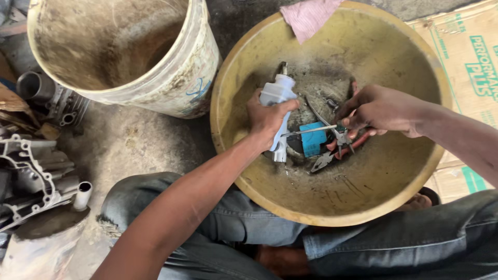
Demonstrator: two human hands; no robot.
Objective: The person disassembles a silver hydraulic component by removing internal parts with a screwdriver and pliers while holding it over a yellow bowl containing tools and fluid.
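While gripped upright, white plastic part fills left hand, over yellow basin

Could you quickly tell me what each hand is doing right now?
Left hand: closed around a white plastic cylindrical part.
Right hand: closed on a thin metal rod.

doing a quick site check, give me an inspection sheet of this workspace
surface: stained concrete floor; work sits in a wide yellow plastic basin with a grimy bottom.
job's things: white plastic cylindrical part; thin metal rod reaching towards it.
clutter: red-handled pliers, blue block, pink cloth on the basin rim.
grips: left hand closed on the white part; right hand pinching the rod.
cables: nothing seen.
surroundings: dirty white plastic bucket, grey cast metal engine parts, flattened cardboard, the person's jeans.
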